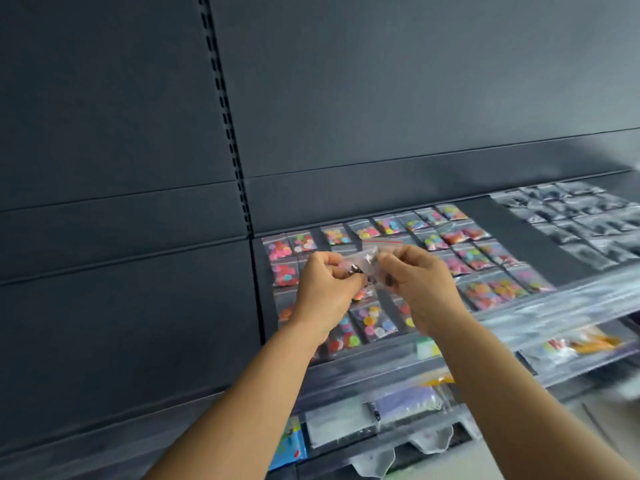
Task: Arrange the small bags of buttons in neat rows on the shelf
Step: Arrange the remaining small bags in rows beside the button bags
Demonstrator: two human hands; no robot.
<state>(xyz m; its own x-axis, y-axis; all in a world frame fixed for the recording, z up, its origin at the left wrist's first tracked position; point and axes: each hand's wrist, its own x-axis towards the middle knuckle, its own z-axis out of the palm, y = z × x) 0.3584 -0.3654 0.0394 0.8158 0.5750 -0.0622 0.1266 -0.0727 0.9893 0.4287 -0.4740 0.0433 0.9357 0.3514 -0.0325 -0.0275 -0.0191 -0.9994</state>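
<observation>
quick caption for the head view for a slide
Both hands, left hand and right hand, pinch a small clear bag above rows of colourful button bags on the shelf.

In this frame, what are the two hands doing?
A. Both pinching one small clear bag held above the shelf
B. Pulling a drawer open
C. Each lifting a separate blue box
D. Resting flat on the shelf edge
A: the left hand and right hand both have a pinching grip on one small clear bag, held above the rows of button bags on the shelf.
</observation>
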